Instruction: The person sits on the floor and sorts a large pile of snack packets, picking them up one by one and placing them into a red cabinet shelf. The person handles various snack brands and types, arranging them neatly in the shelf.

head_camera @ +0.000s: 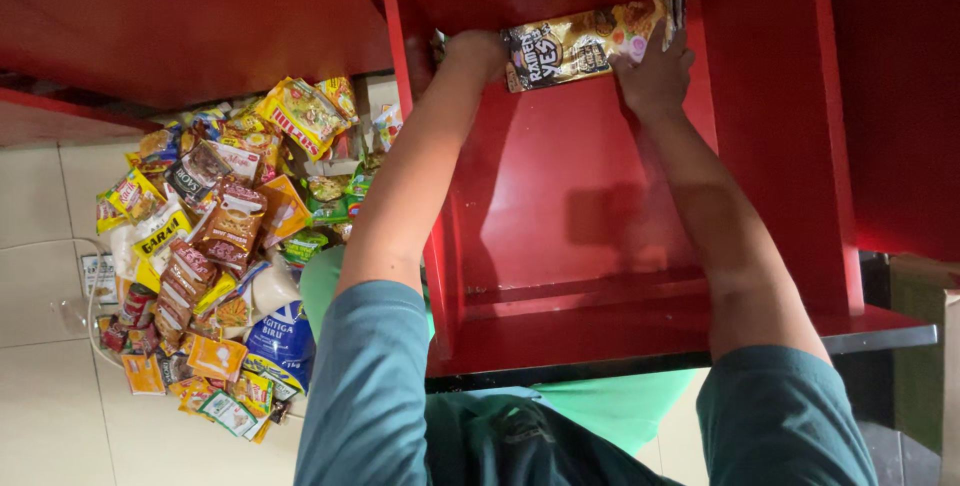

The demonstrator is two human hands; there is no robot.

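— Teal sleeves fill the near edge, and both bare forearms reach away into the glossy red wooden shelf compartment (560,196). What do the hands have?

— A black-and-gold plastic noodle packet (585,41), held flat against the far back of the compartment. The right hand (655,71) grips its right end, fingers curled around the edge. The left hand (478,51) is closed at the packet's left end, though I cannot tell how much of it truly pinches the wrapper.

— Why hold it from both ends?

— Probably to keep the limp wrapper stretched and square to the back wall, one hand per end.

— Is there room to move in there?

— Plenty. The compartment floor shows bare red between the arms, with only the arms' shadows on it. The side walls stand close outside each wrist, so sideways play is tight; the left forearm crosses over the left wall's edge.

— And outside it?

— On the pale tiled floor (40,406), well to the left, lies a heap of mixed snack and noodle packets (215,246) in yellow, orange, brown and blue, apart from both hands.
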